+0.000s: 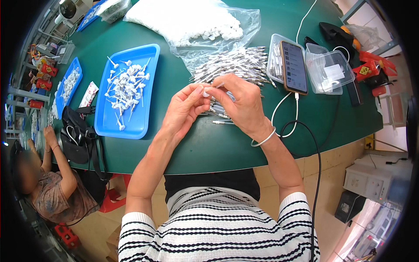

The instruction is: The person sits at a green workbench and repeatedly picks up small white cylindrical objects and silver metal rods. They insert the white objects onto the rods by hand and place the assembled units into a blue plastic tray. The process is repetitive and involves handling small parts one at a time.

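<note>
My left hand [185, 109] and my right hand [242, 102] meet above the near side of a pile of thin white rods with metallic ends [238, 63]. Both have their fingers pinched together. A small white plastic cap [206, 93] shows between the fingertips, held by the left thumb and finger with the right fingertips against it. From my right fingers juts a thin rod [220, 84], mostly hidden by them. Beyond the pile lies a clear plastic bag [248, 22] spilling many small white caps [209, 32].
To the left, a blue tray [101, 118] holds capped rods; a smaller blue tray [78, 81] lies beyond. A black bag [76, 135] sits at the table edge near a seated co-worker [56, 192]. On the right are a phone [293, 67] with a cable and clear plastic boxes [325, 81].
</note>
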`<state>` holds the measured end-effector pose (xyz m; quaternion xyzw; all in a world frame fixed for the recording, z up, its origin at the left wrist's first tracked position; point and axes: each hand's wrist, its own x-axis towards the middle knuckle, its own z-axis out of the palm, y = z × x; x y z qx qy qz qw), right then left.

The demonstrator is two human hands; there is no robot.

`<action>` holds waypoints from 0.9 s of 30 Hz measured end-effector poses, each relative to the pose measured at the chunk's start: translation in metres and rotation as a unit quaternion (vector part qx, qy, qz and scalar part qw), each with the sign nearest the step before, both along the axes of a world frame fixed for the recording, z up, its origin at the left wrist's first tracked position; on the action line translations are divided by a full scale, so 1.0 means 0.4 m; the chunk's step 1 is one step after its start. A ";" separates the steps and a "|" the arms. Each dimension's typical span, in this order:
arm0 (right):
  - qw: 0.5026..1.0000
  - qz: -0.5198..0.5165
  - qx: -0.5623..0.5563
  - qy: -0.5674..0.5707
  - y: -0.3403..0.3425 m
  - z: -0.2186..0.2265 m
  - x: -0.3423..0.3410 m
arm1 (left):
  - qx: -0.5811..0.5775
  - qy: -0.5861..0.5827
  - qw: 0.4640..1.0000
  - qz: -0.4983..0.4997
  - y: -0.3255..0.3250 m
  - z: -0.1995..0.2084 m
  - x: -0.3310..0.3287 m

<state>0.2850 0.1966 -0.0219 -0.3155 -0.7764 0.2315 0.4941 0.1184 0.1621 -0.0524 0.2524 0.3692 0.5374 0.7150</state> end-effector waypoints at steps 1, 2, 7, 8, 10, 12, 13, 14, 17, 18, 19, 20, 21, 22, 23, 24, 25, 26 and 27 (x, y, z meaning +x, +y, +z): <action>1.000 0.001 -0.001 0.002 0.000 0.000 0.000 | -0.001 -0.001 1.000 0.001 0.000 0.000 0.000; 1.000 0.003 -0.002 0.004 0.001 0.000 -0.001 | -0.001 -0.001 1.000 0.001 -0.001 0.000 0.000; 0.998 0.009 -0.057 0.028 0.000 -0.009 -0.005 | -0.002 -0.015 1.000 0.007 0.000 -0.003 -0.002; 0.995 0.011 -0.086 0.045 -0.003 -0.011 -0.006 | -0.001 -0.018 1.000 0.009 -0.001 -0.003 0.000; 0.987 0.022 -0.133 0.082 -0.006 -0.015 -0.009 | -0.001 -0.026 1.000 0.014 0.000 0.000 0.001; 0.977 0.040 -0.171 0.124 -0.010 -0.021 -0.014 | -0.005 -0.035 0.999 0.022 -0.002 0.002 0.000; 0.976 0.036 -0.173 0.131 -0.009 -0.022 -0.016 | -0.005 -0.036 0.999 0.026 -0.002 0.003 0.000; 0.974 0.033 -0.175 0.137 -0.007 -0.022 -0.018 | -0.006 -0.036 0.999 0.030 -0.001 0.004 0.002; 0.965 0.040 -0.200 0.163 -0.004 -0.036 -0.020 | -0.008 -0.035 0.999 0.039 -0.001 0.008 0.004; 0.961 0.045 -0.212 0.172 -0.005 -0.042 -0.021 | -0.009 -0.034 0.998 0.042 -0.002 0.008 0.004; 0.958 0.049 -0.222 0.176 -0.007 -0.046 -0.023 | -0.007 -0.032 0.998 0.045 -0.003 0.007 0.003; 0.955 0.052 -0.231 0.179 -0.009 -0.049 -0.026 | -0.006 -0.030 0.998 0.049 -0.004 0.005 0.001; 0.952 0.056 -0.240 0.184 -0.010 -0.050 -0.029 | -0.004 -0.027 0.998 0.052 -0.004 0.004 -0.001; 0.949 0.063 -0.256 0.171 -0.010 -0.045 -0.027 | 0.003 -0.015 0.998 0.059 -0.003 0.003 -0.004; 0.947 0.071 -0.271 0.158 -0.010 -0.036 -0.021 | 0.009 -0.003 0.998 0.066 -0.001 0.001 -0.007; 0.944 0.080 -0.285 0.145 -0.007 -0.027 -0.015 | 0.018 0.009 0.997 0.074 0.001 0.003 -0.011; 0.937 0.091 -0.310 0.134 -0.005 -0.020 -0.005 | 0.038 0.025 0.996 0.083 0.001 0.011 -0.010; 0.929 0.102 -0.334 0.122 -0.003 -0.013 0.009 | 0.059 0.040 0.993 0.090 -0.003 0.023 -0.006; 0.920 0.109 -0.359 0.112 -0.002 -0.010 0.017 | 0.080 0.056 0.991 0.094 -0.004 0.030 -0.002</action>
